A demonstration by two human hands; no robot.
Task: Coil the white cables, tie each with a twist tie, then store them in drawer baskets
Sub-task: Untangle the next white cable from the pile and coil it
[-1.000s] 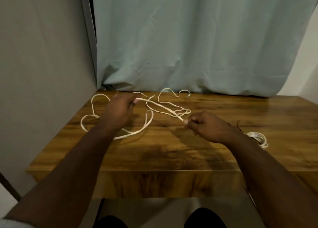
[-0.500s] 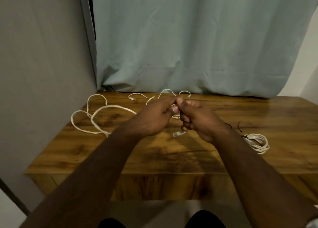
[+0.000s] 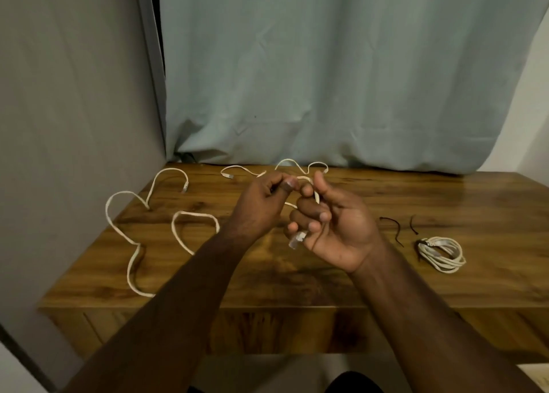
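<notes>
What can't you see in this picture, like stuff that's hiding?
All from the head view:
- The drawer baskets: none show; the wooden table front is cut off by the bottom edge.
- The loose white cable: its middle run is covered by the left hand and right hand.
- The tie on the coiled cable: too small to make out.
- Behind the curtain: fully covered.

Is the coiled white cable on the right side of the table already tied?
Yes: the coiled white cable lies bundled on the wooden table with a dark tie wrapped around its upper left edge, apart from both hands.
</notes>
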